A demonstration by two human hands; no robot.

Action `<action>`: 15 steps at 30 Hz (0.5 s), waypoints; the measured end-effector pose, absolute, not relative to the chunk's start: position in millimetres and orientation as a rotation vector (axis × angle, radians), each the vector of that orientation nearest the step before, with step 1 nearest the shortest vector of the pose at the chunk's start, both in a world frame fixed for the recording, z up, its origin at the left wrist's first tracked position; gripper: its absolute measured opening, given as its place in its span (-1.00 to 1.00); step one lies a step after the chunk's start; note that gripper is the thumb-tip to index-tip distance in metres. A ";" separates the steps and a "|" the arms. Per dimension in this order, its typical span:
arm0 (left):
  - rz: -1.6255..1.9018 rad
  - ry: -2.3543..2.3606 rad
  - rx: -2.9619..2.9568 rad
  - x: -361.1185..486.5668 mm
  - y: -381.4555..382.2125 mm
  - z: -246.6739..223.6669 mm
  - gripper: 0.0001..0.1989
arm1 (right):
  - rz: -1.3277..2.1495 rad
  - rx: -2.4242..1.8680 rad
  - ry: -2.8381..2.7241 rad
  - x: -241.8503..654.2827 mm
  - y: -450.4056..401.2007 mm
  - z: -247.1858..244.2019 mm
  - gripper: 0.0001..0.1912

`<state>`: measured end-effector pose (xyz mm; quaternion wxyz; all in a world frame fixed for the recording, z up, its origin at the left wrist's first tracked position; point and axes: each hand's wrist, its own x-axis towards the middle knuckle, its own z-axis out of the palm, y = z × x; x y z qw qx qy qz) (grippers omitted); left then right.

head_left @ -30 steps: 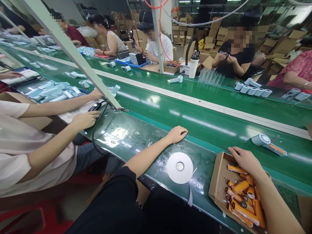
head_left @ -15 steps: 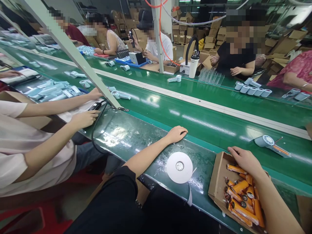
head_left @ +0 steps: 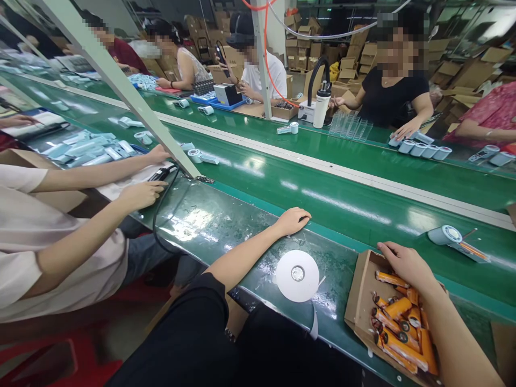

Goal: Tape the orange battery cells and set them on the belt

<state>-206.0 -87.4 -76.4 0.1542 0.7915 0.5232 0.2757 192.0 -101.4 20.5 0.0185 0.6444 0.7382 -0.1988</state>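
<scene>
My left hand (head_left: 293, 221) rests on the far edge of the dark workbench (head_left: 242, 236), fingers loosely bent and a gap by the thumb, holding nothing visible. Nearer to me lies a white tape roll (head_left: 285, 277), flat, with a loose end hanging over the bench edge. My right hand (head_left: 407, 264) lies over the far rim of a cardboard box (head_left: 357, 301), loosely open, with some fingers hidden. Several orange-wrapped battery cells (head_left: 399, 309) with short wires lie jumbled inside that box. Beyond my right hand, a light-blue handheld fan body (head_left: 445, 235) lies on the green conveyor belt (head_left: 342, 188), orange strips showing in its handle.
A slanted metal post (head_left: 121, 86) stands at left. Beside me a co-worker's hand (head_left: 141, 194) holds a black corded tool near a pile of light-blue parts (head_left: 88, 148). Across the belt, several people sit among fan bodies (head_left: 419, 149), clear holders and a white tumbler (head_left: 321, 110).
The fan body on the belt has shifted slightly right. Across the belt, the person in black has reached a hand onto the row of fan bodies. My hands have stayed in place.
</scene>
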 end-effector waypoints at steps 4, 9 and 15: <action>0.788 1.503 2.268 -206.1 -87.3 -76.5 -0.73 | -0.609 1.991 2.332 194.5 -100.5 18.2 -0.47; 0.785 1.508 2.264 -206.2 -87.6 -75.8 -0.74 | -0.610 2.006 2.329 193.6 -101.0 19.0 -0.48; 0.787 1.503 2.265 -206.1 -88.1 -74.3 -0.74 | -0.615 2.010 2.267 189.3 -102.7 23.7 -0.44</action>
